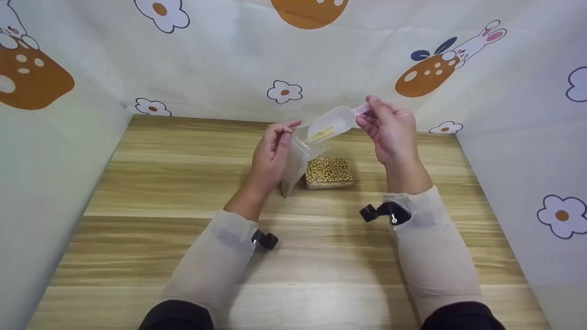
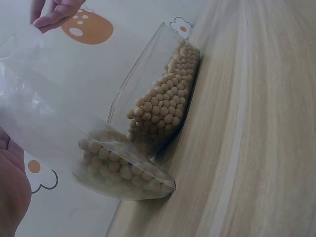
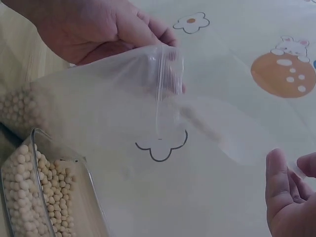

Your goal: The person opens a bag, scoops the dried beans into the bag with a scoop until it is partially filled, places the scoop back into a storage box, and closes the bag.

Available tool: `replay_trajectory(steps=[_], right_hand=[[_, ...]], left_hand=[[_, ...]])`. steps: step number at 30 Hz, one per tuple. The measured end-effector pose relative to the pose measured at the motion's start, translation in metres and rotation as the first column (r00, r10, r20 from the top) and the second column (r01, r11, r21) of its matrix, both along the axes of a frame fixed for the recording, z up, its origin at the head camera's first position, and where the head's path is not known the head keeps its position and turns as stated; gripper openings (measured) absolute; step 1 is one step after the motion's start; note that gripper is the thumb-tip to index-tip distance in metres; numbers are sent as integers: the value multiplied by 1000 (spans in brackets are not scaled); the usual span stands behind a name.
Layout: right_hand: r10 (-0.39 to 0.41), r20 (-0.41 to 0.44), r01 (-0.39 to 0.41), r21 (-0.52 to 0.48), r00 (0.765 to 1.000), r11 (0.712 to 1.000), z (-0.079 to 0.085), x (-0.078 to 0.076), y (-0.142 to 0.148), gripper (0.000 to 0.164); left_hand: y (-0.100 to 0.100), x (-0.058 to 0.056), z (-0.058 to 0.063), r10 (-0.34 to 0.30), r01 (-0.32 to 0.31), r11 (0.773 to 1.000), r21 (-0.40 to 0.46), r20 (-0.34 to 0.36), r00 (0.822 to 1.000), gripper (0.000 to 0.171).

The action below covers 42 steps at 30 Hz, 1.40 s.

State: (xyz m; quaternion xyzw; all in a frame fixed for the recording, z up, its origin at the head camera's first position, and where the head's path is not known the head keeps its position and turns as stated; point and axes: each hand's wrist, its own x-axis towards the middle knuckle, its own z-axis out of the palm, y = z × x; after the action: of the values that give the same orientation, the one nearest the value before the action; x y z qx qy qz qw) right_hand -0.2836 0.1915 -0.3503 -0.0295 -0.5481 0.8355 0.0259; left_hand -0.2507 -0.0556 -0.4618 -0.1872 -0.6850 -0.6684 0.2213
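My left hand (image 1: pixel 270 153) grips a clear zip bag (image 1: pixel 295 167) near its open top. Soybeans (image 2: pixel 121 168) fill the bag's bottom corner, which hangs low over the table in the left wrist view. My right hand (image 1: pixel 390 130) pinches the handle of a translucent scoop (image 1: pixel 339 117) between thumb and fingers. Tilted down to the left, the scoop has its lip at the bag's mouth. A blurred yellowish streak of beans lies along its lower side. Just right of the bag stands a clear box (image 1: pixel 356 174) holding more soybeans (image 1: pixel 328 169).
The wood-grain table (image 1: pixel 151 183) spreads under both arms. A pale curtain (image 1: pixel 220 64) printed with flowers and rabbits rises behind and on both sides. Each sleeve carries a black wrist camera, the right one (image 1: pixel 387 213) and the left one (image 1: pixel 266 239).
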Motion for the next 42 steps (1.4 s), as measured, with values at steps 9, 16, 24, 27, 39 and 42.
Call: replay_trajectory(steps=[9,16,24,27,39,42], right_hand=[[14,-40,-13,20,999,1000,1,4,1,16],[-11,-18,11,-10,1000,1000,-4,4,15,17],[-42,3,42,-10,999,999,-10,7,36,22],[-51,28,52,-29,998,998,-16,9,45,22],[-83,106,86,-20,991,996,-54,14,65,16],[-100,105,98,24,989,995,-60,14,64,14]], left_hand=[[-1,-1,-1,-1,1,1000,5,-17,1000,17],[-1,-1,-1,-3,3,1000,-7,-10,1000,19],[-1,-1,-1,12,-12,1000,-24,-25,1000,16],[-1,-1,0,9,-9,1000,-19,-23,1000,16],[-1,-1,0,9,-9,1000,-30,1,1000,20],[-1,-1,0,7,-7,999,-31,5,1000,20]])
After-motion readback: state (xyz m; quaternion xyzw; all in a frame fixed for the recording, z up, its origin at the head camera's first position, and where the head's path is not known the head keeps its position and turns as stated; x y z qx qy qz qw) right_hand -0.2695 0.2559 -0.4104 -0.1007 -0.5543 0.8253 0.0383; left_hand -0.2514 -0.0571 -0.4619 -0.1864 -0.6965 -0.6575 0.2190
